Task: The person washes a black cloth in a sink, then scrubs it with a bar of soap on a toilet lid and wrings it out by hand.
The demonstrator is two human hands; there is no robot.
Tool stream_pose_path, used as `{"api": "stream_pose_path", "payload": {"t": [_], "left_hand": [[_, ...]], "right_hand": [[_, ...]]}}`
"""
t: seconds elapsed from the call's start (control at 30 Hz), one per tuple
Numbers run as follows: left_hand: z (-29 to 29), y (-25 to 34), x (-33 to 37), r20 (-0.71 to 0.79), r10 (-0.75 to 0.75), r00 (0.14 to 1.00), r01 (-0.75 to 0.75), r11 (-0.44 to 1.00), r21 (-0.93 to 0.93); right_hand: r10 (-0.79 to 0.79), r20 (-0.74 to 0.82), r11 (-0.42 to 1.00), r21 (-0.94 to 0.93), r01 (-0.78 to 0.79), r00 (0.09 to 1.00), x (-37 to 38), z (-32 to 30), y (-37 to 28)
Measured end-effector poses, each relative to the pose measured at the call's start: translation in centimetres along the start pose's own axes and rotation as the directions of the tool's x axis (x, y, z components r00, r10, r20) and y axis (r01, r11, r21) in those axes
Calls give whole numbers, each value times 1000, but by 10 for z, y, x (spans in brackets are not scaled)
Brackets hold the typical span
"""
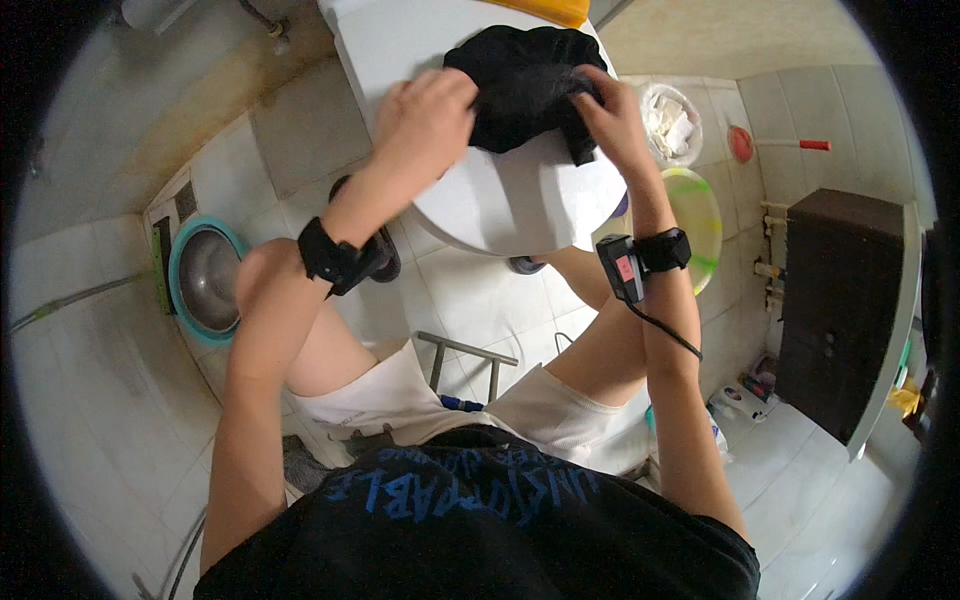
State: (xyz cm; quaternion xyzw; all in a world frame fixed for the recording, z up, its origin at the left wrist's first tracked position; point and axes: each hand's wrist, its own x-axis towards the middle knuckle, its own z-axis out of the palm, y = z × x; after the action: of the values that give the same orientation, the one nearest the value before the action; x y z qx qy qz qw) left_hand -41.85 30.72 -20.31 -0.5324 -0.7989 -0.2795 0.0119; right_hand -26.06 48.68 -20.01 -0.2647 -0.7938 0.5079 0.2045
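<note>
Black cloth lies on a rounded white top, right hand pinching its edge; left hand blurred, grip I can't tell. Bin and greenish basin sit close right; blue lettering crosses the shirt.

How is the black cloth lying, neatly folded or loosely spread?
Loosely spread: the black cloth has a wavy outline, with a strip jutting across the white surface near the right hand. Hidden folds: cannot tell.

Blue-lettered black T-shirt, white shorts, black wrist straps
</note>
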Motion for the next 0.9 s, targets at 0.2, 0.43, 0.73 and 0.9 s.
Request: {"api": "stream_pose_path", "payload": {"t": [0.2,0.43,0.73,0.9], "left_hand": [[-14,-8,27,154,-199,968,235,496,-836],[35,49,34,228,-444,867,402,350,-846],[52,34,43,490,-403,773,358,-359,-862],[44,71,30,509,-502,699,620,72,-781]], "right_hand": [[201,-9,853,493,-170,980,-1,10,-45],[-123,-482,989,11,147,867,17,49,-22],[-343,-369,921,-315,231,864,0,85,-46],[-35,-455,975,-210,-69,890,21,52,-25]]}}
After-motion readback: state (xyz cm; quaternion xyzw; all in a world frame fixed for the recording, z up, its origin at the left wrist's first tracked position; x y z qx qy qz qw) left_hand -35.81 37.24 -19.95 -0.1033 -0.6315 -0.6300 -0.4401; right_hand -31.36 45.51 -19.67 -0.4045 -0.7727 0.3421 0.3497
